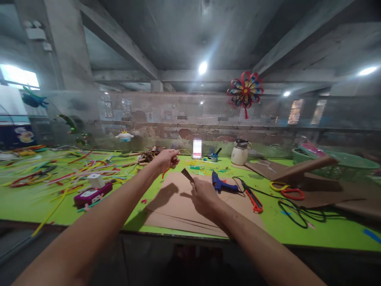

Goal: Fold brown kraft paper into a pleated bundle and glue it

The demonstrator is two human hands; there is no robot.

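Observation:
My left hand [168, 159] is raised above the table, its fingers curled together; whatever they may hold is hidden. Lower and to the right, my right hand [204, 194] grips a small dark brown bundle of thin strips [187, 174], whose frayed end points up and left. Under both hands lie brown paper sheets [175, 206], with shadows of the hands across them. A blue hot glue gun [224, 186] rests just right of my right hand, its nozzle up. Close to it is an orange utility knife [254, 198].
Orange-and-yellow scissors [287, 190] and a black cable [297, 212] lie right, near folded brown paper [309, 172] and a green basket [351, 165]. A jug [239, 153] and lit phone [197, 149] stand behind. Left are a purple power strip [93, 194] and scattered coloured strips [64, 171].

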